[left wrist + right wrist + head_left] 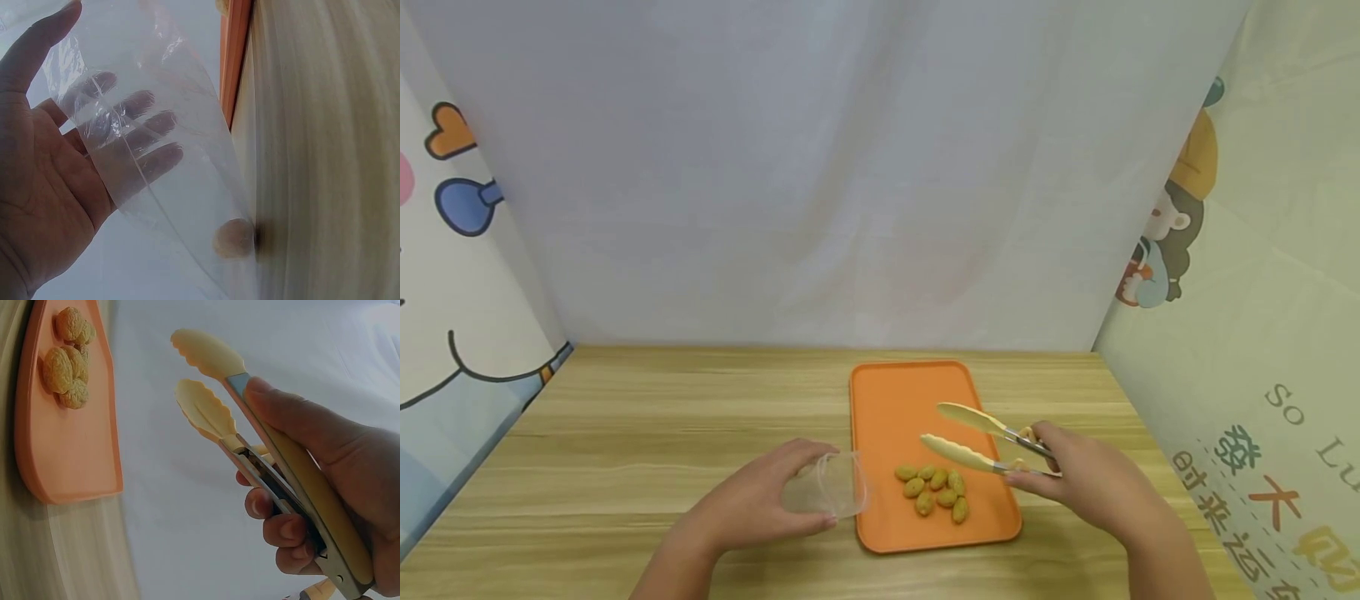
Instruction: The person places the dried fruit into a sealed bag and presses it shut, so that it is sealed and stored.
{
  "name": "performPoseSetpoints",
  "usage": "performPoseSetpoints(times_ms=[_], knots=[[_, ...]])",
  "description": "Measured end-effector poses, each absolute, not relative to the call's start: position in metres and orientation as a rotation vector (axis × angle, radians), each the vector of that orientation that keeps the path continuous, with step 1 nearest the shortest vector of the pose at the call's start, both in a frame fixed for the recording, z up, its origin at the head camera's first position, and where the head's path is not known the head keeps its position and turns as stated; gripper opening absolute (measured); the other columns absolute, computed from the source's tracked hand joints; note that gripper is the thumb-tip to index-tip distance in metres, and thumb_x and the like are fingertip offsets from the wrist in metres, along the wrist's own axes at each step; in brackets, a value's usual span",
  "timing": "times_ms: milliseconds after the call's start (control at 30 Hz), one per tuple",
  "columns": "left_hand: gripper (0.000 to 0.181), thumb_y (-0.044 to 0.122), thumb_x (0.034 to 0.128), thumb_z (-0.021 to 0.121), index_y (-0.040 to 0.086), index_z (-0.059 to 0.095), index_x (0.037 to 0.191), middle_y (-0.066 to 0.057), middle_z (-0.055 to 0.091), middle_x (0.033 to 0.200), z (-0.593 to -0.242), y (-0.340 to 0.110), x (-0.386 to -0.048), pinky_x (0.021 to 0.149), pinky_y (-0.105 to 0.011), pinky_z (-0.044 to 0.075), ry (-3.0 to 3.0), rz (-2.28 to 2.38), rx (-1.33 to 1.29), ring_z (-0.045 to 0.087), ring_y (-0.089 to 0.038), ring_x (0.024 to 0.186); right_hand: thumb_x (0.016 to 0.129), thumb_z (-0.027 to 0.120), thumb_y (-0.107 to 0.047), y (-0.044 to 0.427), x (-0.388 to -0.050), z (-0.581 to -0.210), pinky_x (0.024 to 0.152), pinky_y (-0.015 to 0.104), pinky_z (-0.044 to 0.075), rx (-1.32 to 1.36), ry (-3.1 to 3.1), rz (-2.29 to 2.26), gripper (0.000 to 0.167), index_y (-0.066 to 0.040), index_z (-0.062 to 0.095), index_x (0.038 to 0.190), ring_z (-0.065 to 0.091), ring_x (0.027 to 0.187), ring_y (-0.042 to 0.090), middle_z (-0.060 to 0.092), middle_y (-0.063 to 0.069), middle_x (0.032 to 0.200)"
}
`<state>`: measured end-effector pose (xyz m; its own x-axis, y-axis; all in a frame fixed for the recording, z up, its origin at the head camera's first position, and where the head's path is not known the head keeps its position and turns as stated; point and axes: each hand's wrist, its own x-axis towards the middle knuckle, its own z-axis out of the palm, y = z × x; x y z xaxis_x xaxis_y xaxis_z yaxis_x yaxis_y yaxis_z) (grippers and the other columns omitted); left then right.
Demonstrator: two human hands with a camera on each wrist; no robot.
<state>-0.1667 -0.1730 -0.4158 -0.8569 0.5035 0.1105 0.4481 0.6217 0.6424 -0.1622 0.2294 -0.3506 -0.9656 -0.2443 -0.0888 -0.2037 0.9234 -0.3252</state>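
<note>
My left hand [767, 500] holds a clear plastic bag [842, 492] beside the tray's left edge, thumb and fingers around it. In the left wrist view the fingers show through the bag [181, 144], and a round tan piece [234, 237] appears low behind or inside the film; I cannot tell which. My right hand [1090, 479] grips metal tongs [287, 487] with cream scalloped tips, spread apart with nothing between them. Below and left of the tips, several wrinkled yellow-brown oval pieces [936, 487], like dried fruit, lie on an orange tray [917, 400].
The tray lies on a wood-grain table [700, 408]. A pale curtain [812, 167] rises behind the table's back edge. Printed cloths hang on the left [467, 308] and the right [1247, 333].
</note>
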Motion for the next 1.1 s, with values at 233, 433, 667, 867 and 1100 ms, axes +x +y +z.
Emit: performPoseSetpoints(times_ms=[233, 433, 667, 867, 1100], knots=[[0.066, 0.064, 0.0779, 0.072, 0.036, 0.052, 0.134, 0.022, 0.055, 0.124, -0.416, -0.173, -0.167, 0.088, -0.035, 0.049, 2.762, 1.049, 0.826, 0.057, -0.007, 0.102, 0.079, 0.065, -0.068, 0.236, -0.163, -0.351, 0.051, 0.029, 0.032, -0.365, 2.971, -0.452, 0.052, -0.02, 0.051, 0.093, 0.039, 0.057, 0.012, 0.044, -0.004, 0.068], [0.065, 0.064, 0.0782, 0.071, 0.036, 0.052, 0.133, 0.023, 0.054, 0.125, -0.416, -0.173, -0.167, 0.093, -0.037, 0.049, 2.773, 1.033, 0.835, 0.056, -0.004, 0.106, 0.074, 0.069, -0.069, 0.24, -0.162, -0.35, 0.053, 0.029, 0.032, -0.351, 2.949, -0.444, 0.054, -0.021, 0.051, 0.091, 0.039, 0.059, 0.012, 0.044, -0.004, 0.069], [0.064, 0.064, 0.0774, 0.072, 0.037, 0.053, 0.132, 0.025, 0.054, 0.125, -0.417, -0.173, -0.167, 0.093, -0.036, 0.049, 2.762, 1.053, 0.828, 0.054, -0.001, 0.106, 0.072, 0.074, -0.066, 0.245, -0.162, -0.35, 0.054, 0.03, 0.034, -0.336, 2.928, -0.424, 0.055, -0.019, 0.051, 0.09, 0.04, 0.06, 0.013, 0.046, -0.003, 0.07], [0.064, 0.064, 0.0772, 0.072, 0.037, 0.054, 0.132, 0.025, 0.054, 0.125, -0.416, -0.172, -0.167, 0.095, -0.036, 0.049, 2.759, 1.066, 0.827, 0.055, -0.001, 0.108, 0.072, 0.077, -0.06, 0.248, -0.163, -0.353, 0.054, 0.03, 0.035, -0.338, 2.894, -0.424, 0.052, -0.018, 0.055, 0.092, 0.042, 0.061, 0.014, 0.048, -0.004, 0.071], [0.063, 0.064, 0.0778, 0.072, 0.038, 0.053, 0.132, 0.025, 0.054, 0.124, -0.416, -0.172, -0.167, 0.093, -0.036, 0.049, 2.736, 1.07, 0.824, 0.056, -0.003, 0.107, 0.071, 0.08, -0.054, 0.25, -0.161, -0.355, 0.053, 0.031, 0.035, -0.304, 2.831, -0.438, 0.049, -0.018, 0.053, 0.09, 0.042, 0.06, 0.014, 0.049, -0.002, 0.07]])
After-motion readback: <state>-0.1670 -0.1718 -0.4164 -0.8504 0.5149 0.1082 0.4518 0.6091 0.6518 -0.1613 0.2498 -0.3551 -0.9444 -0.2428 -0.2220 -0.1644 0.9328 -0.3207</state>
